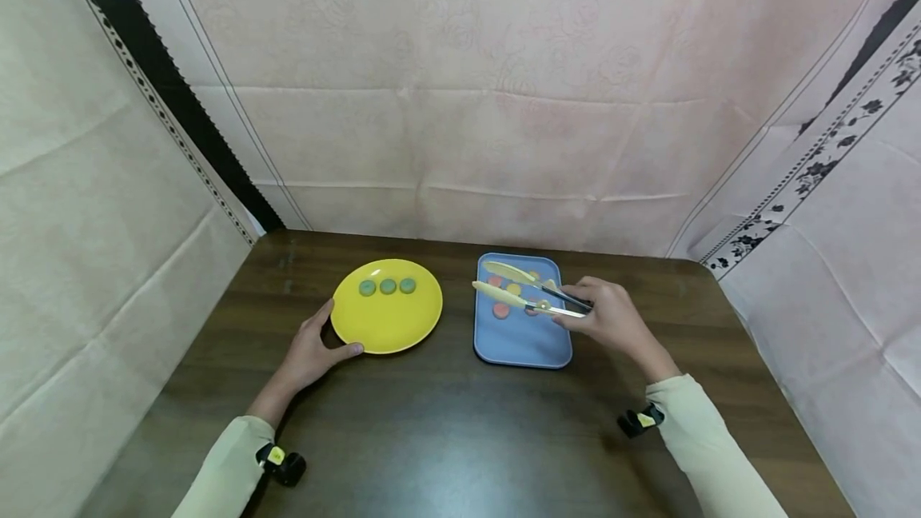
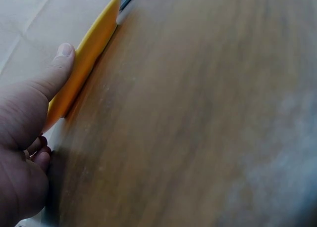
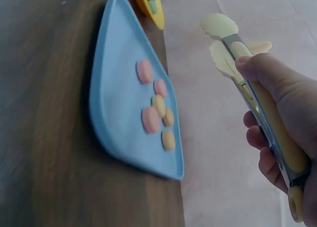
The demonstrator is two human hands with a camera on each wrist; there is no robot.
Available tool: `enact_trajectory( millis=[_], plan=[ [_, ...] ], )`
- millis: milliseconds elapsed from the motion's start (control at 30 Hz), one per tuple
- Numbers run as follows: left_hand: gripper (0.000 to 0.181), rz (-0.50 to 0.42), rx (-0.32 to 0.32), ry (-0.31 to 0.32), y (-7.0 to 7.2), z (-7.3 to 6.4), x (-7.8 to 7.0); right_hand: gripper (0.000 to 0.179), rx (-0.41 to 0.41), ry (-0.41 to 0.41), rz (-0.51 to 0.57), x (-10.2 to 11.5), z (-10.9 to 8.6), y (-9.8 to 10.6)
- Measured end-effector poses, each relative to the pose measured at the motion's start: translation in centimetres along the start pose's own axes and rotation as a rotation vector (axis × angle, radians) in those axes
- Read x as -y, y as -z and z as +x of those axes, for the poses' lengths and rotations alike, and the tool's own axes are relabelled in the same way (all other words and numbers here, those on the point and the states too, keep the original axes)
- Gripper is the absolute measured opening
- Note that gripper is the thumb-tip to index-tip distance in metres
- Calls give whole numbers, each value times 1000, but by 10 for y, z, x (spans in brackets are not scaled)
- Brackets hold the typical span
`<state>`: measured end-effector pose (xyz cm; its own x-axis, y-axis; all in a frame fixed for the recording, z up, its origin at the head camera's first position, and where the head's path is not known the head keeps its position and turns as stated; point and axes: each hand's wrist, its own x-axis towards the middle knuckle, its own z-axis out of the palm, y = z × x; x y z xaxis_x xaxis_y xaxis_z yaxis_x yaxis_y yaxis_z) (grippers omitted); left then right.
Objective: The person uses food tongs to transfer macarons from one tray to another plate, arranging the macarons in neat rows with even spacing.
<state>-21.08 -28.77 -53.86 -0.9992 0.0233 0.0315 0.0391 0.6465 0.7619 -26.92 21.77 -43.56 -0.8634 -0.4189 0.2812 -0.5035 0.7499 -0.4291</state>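
Note:
In the head view my left hand [image 1: 314, 348] holds the near-left rim of a yellow plate [image 1: 384, 322], thumb at the front and fingers along the left side. Three green round pieces [image 1: 388, 286] lie in a row on that plate. My right hand [image 1: 608, 314] grips a pair of tongs [image 1: 528, 276] with cream tips and metal arms. The tips stand apart over a blue tray [image 1: 521, 346], and I see nothing between them. Pink round pieces [image 3: 150, 119] and yellow round pieces [image 3: 168, 140] lie on the tray in the right wrist view.
Plate and tray rest side by side on a dark brown wooden table [image 1: 432, 438], a strip of wood between them. Pale cloth [image 1: 460, 142] hangs behind the table's far edge and along both sides.

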Motion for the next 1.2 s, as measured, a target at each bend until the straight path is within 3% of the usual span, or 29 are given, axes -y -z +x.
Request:
enact_trajectory(
  millis=[500,1200],
  plan=[
    [120,-8,2,-10,1,1,2,50,45,-59,6,-30,-35,-13],
    [118,-23,-5,-20,-2,1,3,50,35,-13,-38,-41,-45,-31]
  ],
)
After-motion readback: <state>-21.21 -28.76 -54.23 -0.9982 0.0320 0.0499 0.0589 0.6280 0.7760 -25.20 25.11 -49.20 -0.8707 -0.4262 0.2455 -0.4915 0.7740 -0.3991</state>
